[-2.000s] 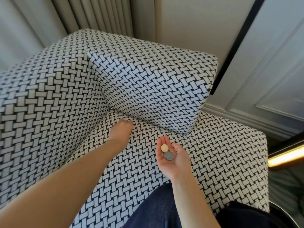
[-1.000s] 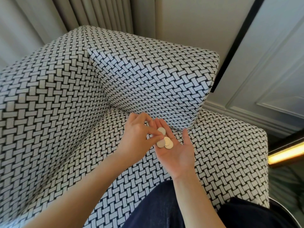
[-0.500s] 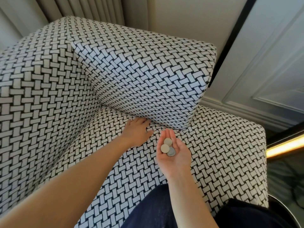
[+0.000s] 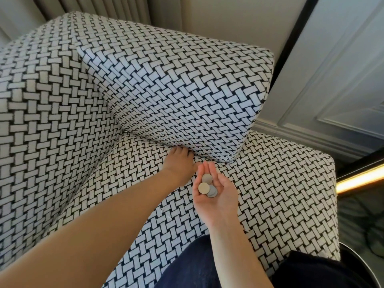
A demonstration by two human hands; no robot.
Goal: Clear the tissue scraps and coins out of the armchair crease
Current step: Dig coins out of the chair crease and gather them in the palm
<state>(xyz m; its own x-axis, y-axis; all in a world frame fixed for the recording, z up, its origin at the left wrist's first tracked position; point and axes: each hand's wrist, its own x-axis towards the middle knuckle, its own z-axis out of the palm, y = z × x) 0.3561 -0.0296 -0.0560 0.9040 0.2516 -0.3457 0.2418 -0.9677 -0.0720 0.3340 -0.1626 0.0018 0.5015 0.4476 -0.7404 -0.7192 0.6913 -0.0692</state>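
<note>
— Where are the fingers [image 4: 181, 151] of the left hand [image 4: 180, 164]?

— Pushed into the crease [image 4: 149, 141] where the back cushion [image 4: 176, 90] meets the seat [image 4: 270, 194]. Their tips are hidden under the cushion, so I cannot tell whether they are pinching anything.

— And the right hand [image 4: 216, 190]?

— Just beside the left one, nearer the person, palm up. Its fingers [image 4: 208, 167] lie together, relaxed and slightly cupped, pointing at the crease.

— The coins?

— Three coins [image 4: 206, 186] lie flat and face up on that palm, just behind the finger bases. They overlap one another. Being round, each points nowhere, but the little cluster runs lengthwise along the palm, from the fingers towards the wrist. One looks golden, the other two greyer.

— Which way does the crease run?

— Slantwise from the armrest [image 4: 41, 132], left of the left-hand fingers, towards the cushion's near corner just beyond the right fingertips.

— The chair and the room?

— The armchair is covered in a black-and-white basket-weave fabric. Dark trousers [image 4: 197, 265] show at the near edge. Pale curtain folds [image 4: 116, 9] hang beyond the cushion, a panelled grey wall [image 4: 336, 84] stands to the right, with a glowing light strip [image 4: 361, 179] lower down.

— Any writing?

— The coin faces are too small to read.
</note>
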